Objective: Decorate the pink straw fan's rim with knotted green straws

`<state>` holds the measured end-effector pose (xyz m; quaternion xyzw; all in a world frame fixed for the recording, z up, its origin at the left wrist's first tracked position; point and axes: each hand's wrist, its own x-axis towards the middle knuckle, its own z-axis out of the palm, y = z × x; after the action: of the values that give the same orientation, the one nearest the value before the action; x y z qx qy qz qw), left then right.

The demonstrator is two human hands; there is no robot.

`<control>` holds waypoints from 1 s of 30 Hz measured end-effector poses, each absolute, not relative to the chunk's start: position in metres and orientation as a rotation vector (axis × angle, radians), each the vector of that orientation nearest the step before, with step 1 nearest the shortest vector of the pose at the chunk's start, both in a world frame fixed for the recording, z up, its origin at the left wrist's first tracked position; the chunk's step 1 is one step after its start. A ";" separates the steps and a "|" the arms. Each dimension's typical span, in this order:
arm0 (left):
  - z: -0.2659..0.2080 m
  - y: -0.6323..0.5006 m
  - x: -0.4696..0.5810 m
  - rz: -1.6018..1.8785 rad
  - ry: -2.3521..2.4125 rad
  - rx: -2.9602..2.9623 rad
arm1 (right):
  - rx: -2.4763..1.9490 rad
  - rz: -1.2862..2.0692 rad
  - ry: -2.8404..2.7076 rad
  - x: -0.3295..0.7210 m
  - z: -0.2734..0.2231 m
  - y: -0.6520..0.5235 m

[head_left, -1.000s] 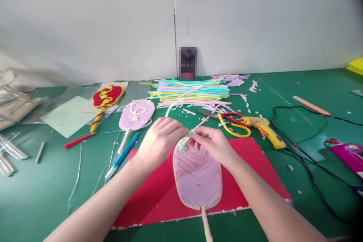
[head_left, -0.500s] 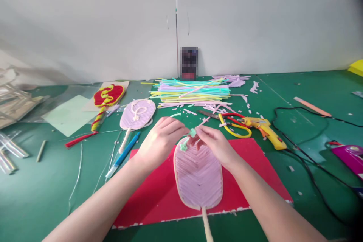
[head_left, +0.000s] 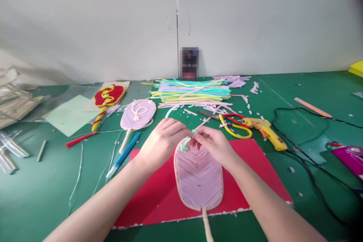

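Note:
Above the top edge of a lilac fan (head_left: 198, 177), my two hands are close together. My left hand (head_left: 166, 138) pinches a mint-green pipe cleaner (head_left: 171, 110), whose free end curves up behind the fingers. In the fingertips of my right hand (head_left: 211, 140) is the small coiled part of this green stem, mostly covered by the fingers. A small green knotted piece (head_left: 184, 146) sits at the fan's upper left. The fan has a cream rim and handle and lies on a red board (head_left: 147, 196).
Behind my hands lies a bundle of pastel pipe cleaners (head_left: 195, 90). Scissors (head_left: 241, 132) and a yellow glue gun (head_left: 269, 132) with a black cord are on the right. Leftward are a second lilac fan (head_left: 136, 115), a red-and-yellow fan (head_left: 109, 96) and a blue pen (head_left: 124, 154).
The green coil has turned and is now more covered by my right fingertips. The stem's free end behind my left hand points higher and shows more length.

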<state>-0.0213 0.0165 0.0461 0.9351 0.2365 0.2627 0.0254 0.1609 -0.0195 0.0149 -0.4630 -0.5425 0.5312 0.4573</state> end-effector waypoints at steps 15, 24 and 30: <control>0.040 0.022 -0.022 0.890 0.826 2.894 | -1.239 1.202 -1.225 0.165 0.014 -0.018; 0.050 0.014 -0.020 0.873 0.594 3.158 | -1.213 1.260 -1.141 0.165 0.013 -0.018; 0.054 0.011 -0.018 0.716 0.473 3.130 | -1.229 1.253 -1.143 0.167 0.011 -0.017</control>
<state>-0.0181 0.0114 0.0538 0.9631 0.1455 0.2202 -0.0519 0.1673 -0.0172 0.0110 -0.5081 -0.4726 0.5181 0.5000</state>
